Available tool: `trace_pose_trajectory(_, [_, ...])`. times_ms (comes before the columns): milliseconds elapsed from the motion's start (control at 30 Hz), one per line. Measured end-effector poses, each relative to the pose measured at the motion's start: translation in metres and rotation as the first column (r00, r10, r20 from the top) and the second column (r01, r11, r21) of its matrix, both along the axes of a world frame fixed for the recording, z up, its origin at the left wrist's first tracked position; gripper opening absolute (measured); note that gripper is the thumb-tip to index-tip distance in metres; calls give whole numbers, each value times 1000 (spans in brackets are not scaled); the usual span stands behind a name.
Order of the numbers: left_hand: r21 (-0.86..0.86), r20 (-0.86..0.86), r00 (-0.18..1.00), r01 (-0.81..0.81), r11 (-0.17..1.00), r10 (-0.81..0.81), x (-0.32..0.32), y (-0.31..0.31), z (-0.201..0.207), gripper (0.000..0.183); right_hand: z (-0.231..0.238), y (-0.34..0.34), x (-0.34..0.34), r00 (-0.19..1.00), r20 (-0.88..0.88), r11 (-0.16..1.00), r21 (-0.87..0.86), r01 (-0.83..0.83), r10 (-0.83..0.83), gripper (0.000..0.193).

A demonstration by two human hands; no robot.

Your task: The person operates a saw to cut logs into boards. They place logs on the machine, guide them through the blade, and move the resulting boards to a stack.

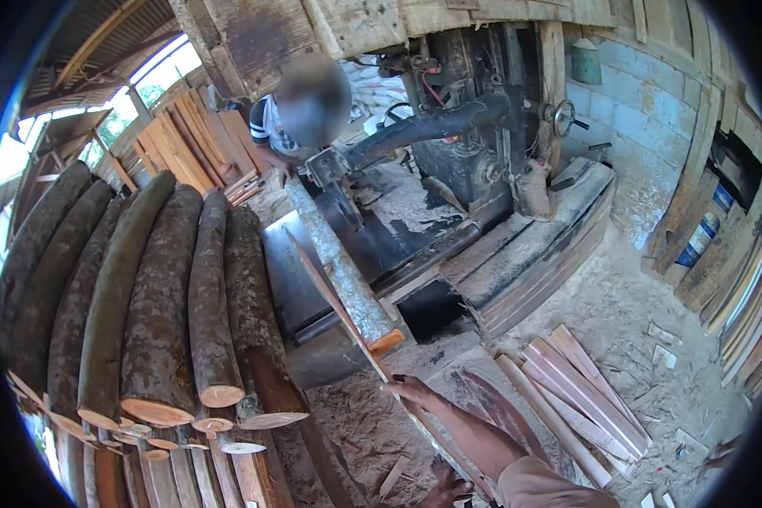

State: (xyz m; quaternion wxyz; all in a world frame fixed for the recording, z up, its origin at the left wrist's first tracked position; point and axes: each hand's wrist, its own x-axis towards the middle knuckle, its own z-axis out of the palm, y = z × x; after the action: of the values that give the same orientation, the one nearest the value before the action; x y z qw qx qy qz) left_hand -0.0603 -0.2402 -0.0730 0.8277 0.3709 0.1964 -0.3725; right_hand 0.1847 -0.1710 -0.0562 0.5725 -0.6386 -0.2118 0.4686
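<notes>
A long, thin wooden slab (340,309) runs diagonally from the saw table down to the lower edge. My right hand (409,390) is closed on its edge, the arm reaching in from the lower right. Low at the bottom edge, my left hand (449,491) is at the slab's near end, fingers bent against it and partly cut off. Beside the slab, a bark-covered log piece (339,262) with a fresh sawn end lies on the metal saw table (292,292). At its far end, a co-worker's hand (284,172) is near the wood.
A large saw machine (483,127) stands behind the table, its thick arm (427,131) reaching over it. Several logs (157,313) are stacked at left. Sawn strips (580,398) lie on the dusty floor at right. A dark opening (436,311) is near the table. A co-worker (271,127) stands beyond.
</notes>
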Motion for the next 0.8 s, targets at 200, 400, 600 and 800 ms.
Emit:
trace_pose_trajectory(200, [-75,119,817,-559,825,564,141,133,29,101,-9,-185,-81,859,425,926,-109,361,-285,82])
trace_pose_trajectory(400, [438,407,731,-682,585,547,150,167,-80,78,-27,-401,-262,842,539,807,-482,340,-33,82])
trace_pose_trajectory(600, [640,769,210,-249,727,-604,50,-103,-169,49,-65,-663,-430,934,357,336,-877,343,-24,83])
trace_pose_trajectory(800, [-245,-241,701,625,741,-671,-51,-435,-17,43,8,-905,-525,266,826,-656,-558,508,-496,39])
